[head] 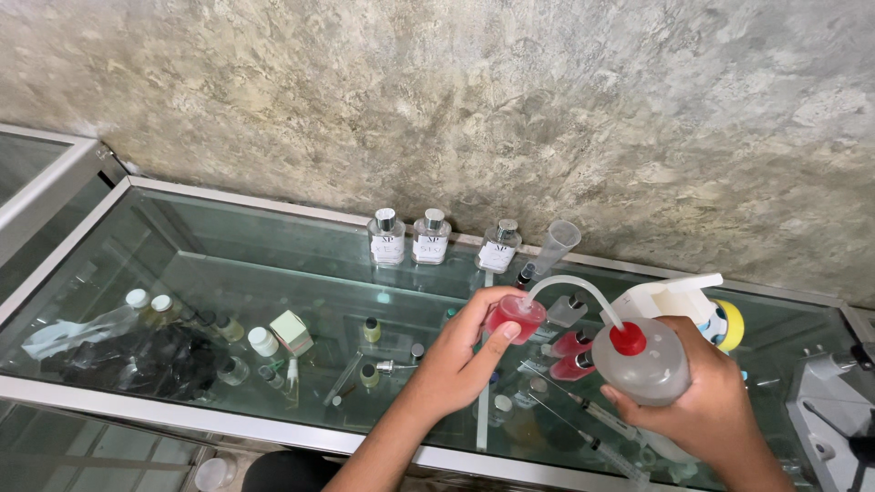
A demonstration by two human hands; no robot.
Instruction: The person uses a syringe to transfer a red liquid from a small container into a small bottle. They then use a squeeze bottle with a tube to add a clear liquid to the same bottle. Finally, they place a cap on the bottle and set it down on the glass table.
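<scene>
My left hand (456, 360) holds a small clear cup of pink-red liquid (515, 317) above the glass counter top. My right hand (697, 401) grips a translucent squeeze wash bottle (643, 364) with a red cap. The bottle's bent tube (570, 284) arches over, and its tip reaches the rim of the cup. Both hands hover just over the glass, near the counter's front right part.
Three square clear perfume bottles (430, 237) and a plastic measuring cylinder (556, 246) stand at the back by the rough grey wall. A white spray bottle (670, 293) sits behind my right hand. Syringes (602, 419) lie on the glass. Small vials and boxes show inside the glass case (228, 264).
</scene>
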